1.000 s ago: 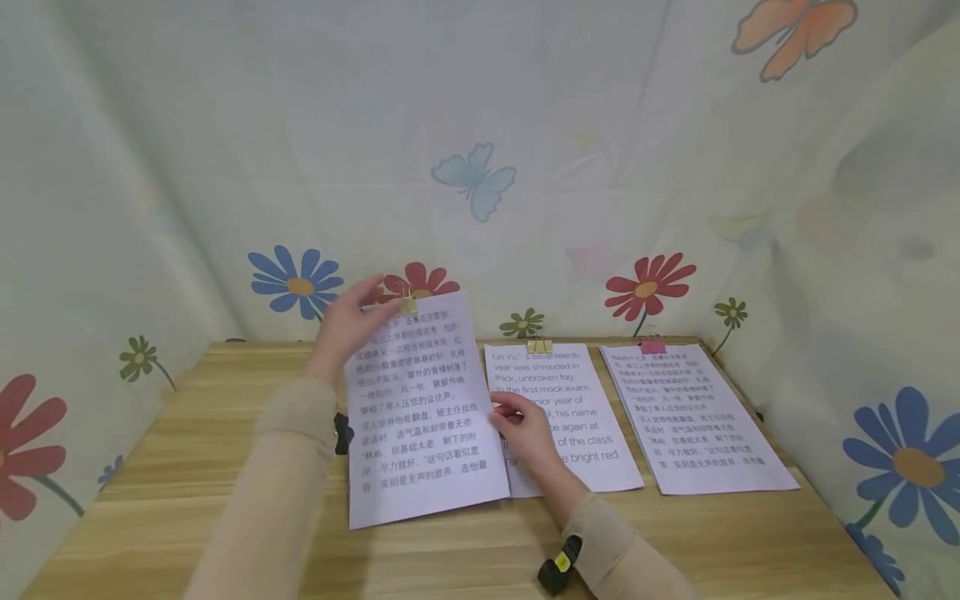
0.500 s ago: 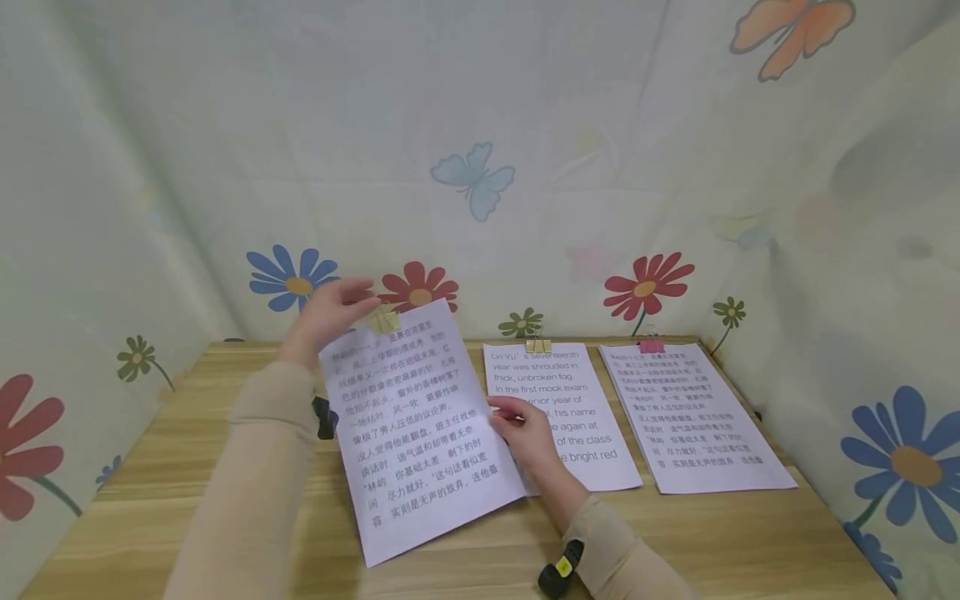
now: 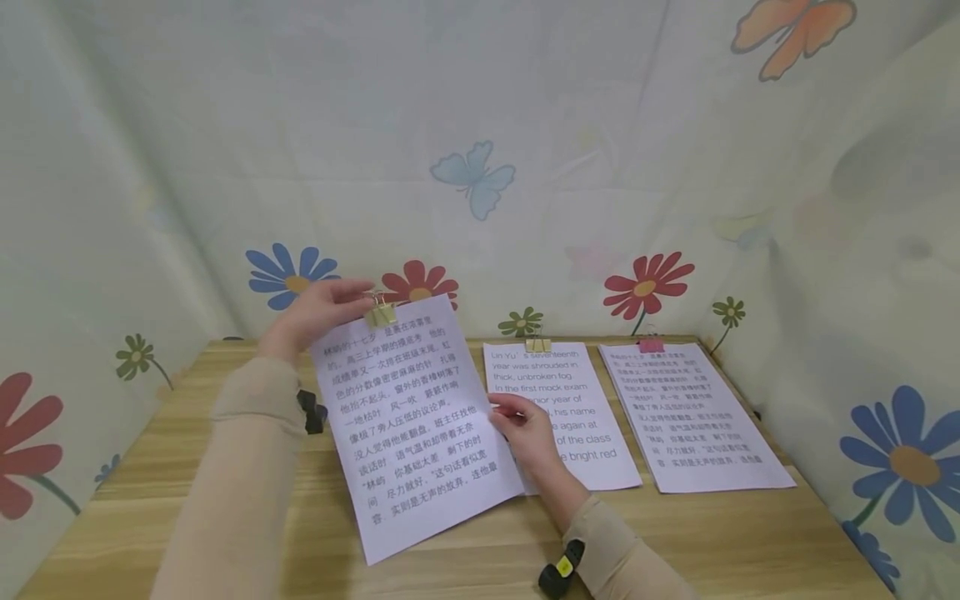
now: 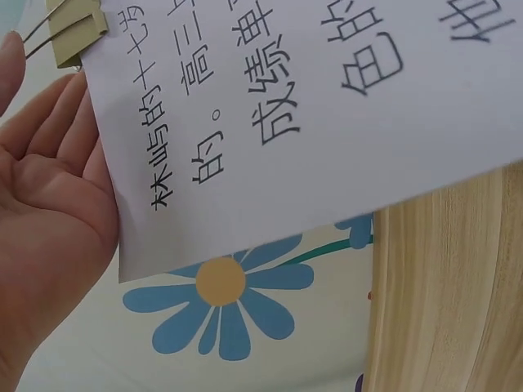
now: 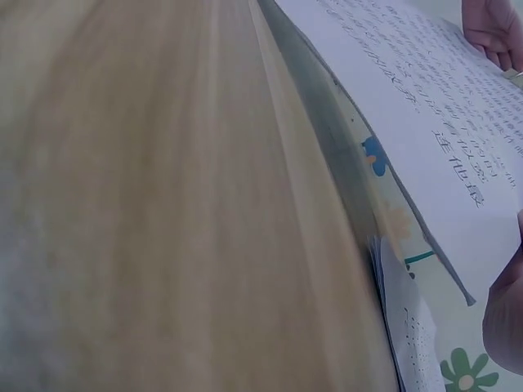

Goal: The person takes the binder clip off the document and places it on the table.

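In the head view, a stapled-looking stack of printed paper (image 3: 412, 417), covered in Chinese text, stands tilted above the table. A gold binder clip (image 3: 381, 314) grips its top edge, wire handles up. My left hand (image 3: 318, 312) is at the top left corner with its fingertips at those handles. In the left wrist view, the thumb meets the wire of the clip (image 4: 78, 31) and the other fingers reach behind the paper (image 4: 245, 122). My right hand (image 3: 525, 429) pinches the stack's right edge between thumb and forefinger.
On the wooden table (image 3: 465, 550) lie an English-text stack (image 3: 600, 475) with a gold binder clip (image 3: 537, 346) and, farther right, a Chinese-text stack (image 3: 697, 417) with a pink binder clip (image 3: 651, 345). A flower-patterned cloth (image 3: 570, 208) rises behind and beside the table.
The left hand has moved left and the stack has swung with it, its top tilting left and its bottom edge nearer me. The clip is now more exposed. The right hand stays put.
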Demonstrator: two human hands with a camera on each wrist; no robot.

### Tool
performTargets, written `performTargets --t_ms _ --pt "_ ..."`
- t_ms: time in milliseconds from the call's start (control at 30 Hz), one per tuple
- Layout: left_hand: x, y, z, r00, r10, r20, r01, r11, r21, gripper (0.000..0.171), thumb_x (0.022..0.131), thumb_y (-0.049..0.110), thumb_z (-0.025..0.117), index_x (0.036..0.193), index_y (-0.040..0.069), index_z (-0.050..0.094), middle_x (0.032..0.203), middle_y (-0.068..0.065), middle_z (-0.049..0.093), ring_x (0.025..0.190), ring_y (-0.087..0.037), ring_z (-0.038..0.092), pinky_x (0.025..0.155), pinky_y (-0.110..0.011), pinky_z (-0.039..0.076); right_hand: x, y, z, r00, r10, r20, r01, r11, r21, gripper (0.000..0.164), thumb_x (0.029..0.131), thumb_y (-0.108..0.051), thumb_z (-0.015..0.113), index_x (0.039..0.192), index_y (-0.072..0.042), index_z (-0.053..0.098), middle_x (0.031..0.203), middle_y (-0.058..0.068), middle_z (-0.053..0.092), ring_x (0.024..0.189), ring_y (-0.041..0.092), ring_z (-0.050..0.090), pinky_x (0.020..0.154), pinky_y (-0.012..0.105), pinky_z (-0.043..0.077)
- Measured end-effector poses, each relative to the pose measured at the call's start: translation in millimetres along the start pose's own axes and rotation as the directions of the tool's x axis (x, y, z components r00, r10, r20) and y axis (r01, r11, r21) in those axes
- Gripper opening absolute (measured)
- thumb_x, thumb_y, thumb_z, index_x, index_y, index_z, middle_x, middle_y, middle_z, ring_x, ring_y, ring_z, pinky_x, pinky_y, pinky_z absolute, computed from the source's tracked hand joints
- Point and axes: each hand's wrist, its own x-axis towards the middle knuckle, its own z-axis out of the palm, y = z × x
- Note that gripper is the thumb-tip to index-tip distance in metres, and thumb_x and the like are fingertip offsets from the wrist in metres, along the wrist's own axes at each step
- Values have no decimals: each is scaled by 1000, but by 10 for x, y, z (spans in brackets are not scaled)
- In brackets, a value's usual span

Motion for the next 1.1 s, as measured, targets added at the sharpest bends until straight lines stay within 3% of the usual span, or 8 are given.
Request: performTargets --t_ms 167,367,567,833,1100 --pt "-25 38 -14 999 -33 23 35 995 -96 62 95 42 66 147 15 48 143 -13 51 106 -30 63 89 -35 53 -4 -10 -18 1000 6 20 -6 1000 -21 29 84 3 74 111 -6 74 87 3 64 78 14 61 67 20 52" --pt "-59 114 -26 999 -49 13 51 983 -177 58 90 43 72 140 16 58 134 -10 57 97 -28 67 78 -31 56 5 -22 -50 995 24 99 -23 1000 -10 30 87 2 72 116 -2 71 93 8 63 82 15 63 74 22 55" --pt "-52 220 -8 999 -41 -12 39 989 -141 55 88 46 74 132 17 62 126 -9 62 101 -29 63 84 -35 53 5 -65 -44 983 33 179 -35 999 6 30 89 -2 71 119 1 67 104 11 63 86 18 67 74 31 59" --pt "6 333 39 996 80 -39 -83 992 -92 43 91 30 73 128 9 64 123 -12 66 115 -27 58 103 -43 41 1 -69 -16 989 30 146 -27 999 -23 27 88 -2 72 114 3 67 93 9 65 78 16 65 69 32 59" --pt "18 372 74 987 127 -102 -139 983 -121 36 93 22 71 125 6 65 115 -11 68 107 -23 61 102 -41 40 10 -84 -3 989 40 142 -38 999 -20 25 88 1 71 112 5 67 87 6 63 76 16 66 67 33 60"
